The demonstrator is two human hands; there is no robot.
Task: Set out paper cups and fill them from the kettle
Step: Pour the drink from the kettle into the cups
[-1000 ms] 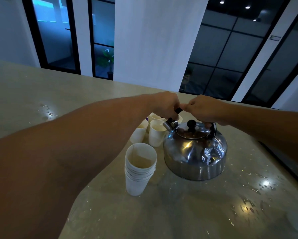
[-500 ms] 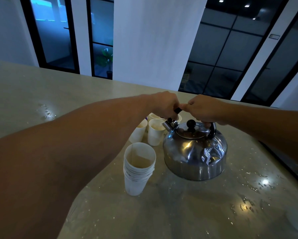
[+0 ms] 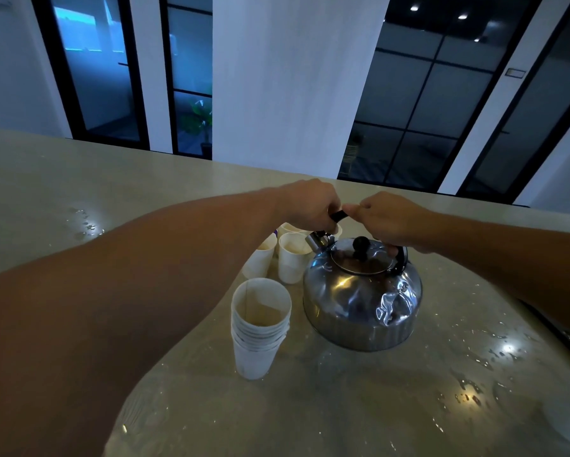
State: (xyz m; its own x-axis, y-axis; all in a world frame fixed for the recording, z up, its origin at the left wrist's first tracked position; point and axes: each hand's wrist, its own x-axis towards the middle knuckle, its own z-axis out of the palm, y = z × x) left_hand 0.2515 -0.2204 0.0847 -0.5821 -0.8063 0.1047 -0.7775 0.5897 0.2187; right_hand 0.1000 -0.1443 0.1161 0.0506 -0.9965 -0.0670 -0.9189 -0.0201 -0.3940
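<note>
Kettle (image 3: 362, 295) gripped by both hands (left hand (image 3: 310, 206), right hand (image 3: 387, 219)) | cup stack (image 3: 260, 328) beside | wet counter (image 3: 343, 407)

Both hands, left hand (image 3: 311, 206) and right hand (image 3: 390, 219), grip kettle (image 3: 362, 295) handle; cup stack (image 3: 258, 328) beside.

Far cups (image 3: 290, 228) half hidden behind left hand (image 3: 311, 206), kettle handle (image 3: 338, 215) mostly covered (both fists)

Open wet beige stone countertop (image 3: 359, 407) near side; shiny steel kettle (image 3: 362, 301) blocks centre, stacked white paper cups (image 3: 258, 328) just left, loose white cups (image 3: 291, 258) crowd behind.
</note>
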